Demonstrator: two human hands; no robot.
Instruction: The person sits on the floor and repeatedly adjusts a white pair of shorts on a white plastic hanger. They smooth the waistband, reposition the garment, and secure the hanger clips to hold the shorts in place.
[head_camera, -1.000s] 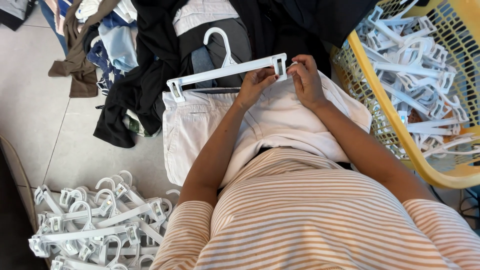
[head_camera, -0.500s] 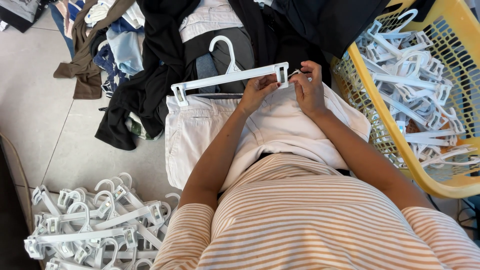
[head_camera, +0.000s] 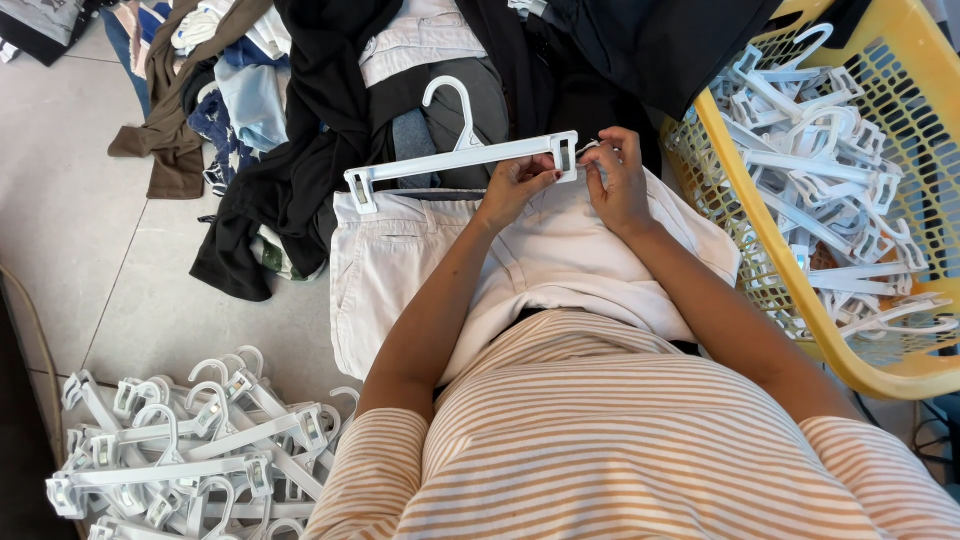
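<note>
Head view is showing me both hands working at the right end of a white clip hanger (head_camera: 462, 158), which is lying along the waistband of pale shorts (head_camera: 520, 265) in my lap. I am judging that the left clip is not yet gripping the cloth and the right clip is only being fastened. My left hand (head_camera: 515, 185) is pinching the bar beside that clip with fingers closed on it, while my right hand (head_camera: 620, 180) is curling its fingertips together at the clip, both forearms reaching forward; a yellow basket (head_camera: 800, 300) of hangers is sitting to my right.

White clip hanger (head_camera: 460, 158), cream shorts (head_camera: 540, 260), yellow basket (head_camera: 800, 300), peach-and-white striped shirt (head_camera: 640, 440), black, possibly navy, clothes (head_camera: 320, 120)
</note>
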